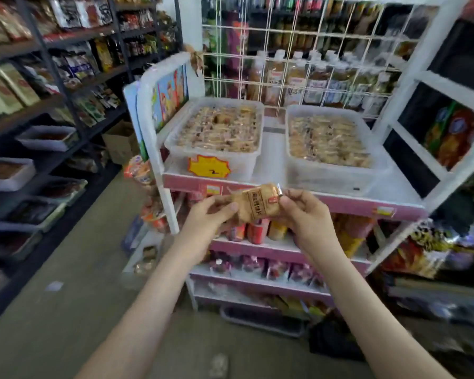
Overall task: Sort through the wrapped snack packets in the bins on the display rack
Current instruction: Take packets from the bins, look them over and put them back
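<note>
1. The snack packet is tan-gold with a dark brown label band and a small red mark.
2. The left bin and right bin are translucent white; the packets inside look beige and pale brown.
3. The price tag on the left bin is yellow with an orange-red edge.
4. The display rack has a white frame and pink shelf edges.
5. The wire grid is white.
6. The side shelving is dark grey.
</note>
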